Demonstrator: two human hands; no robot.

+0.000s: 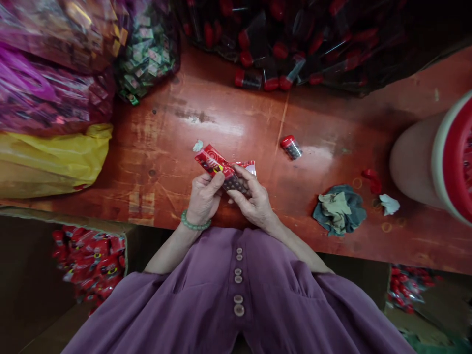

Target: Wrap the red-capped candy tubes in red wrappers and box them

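I see the red packet (pixel 211 156) slanting above the near part of the table (pixel 169 152), with dark round pieces (pixel 238 186) at its lower end. The left hand (pixel 205 196) pinches its side, thumb on top; the right hand (pixel 253 197) has its fingers pinching that lower end, a second red wrapper (pixel 250 167) just behind them. Farther right I get a red-capped jar (pixel 291 147), then a crumpled cloth (pixel 339 210) and a big tub (pixel 416 162)
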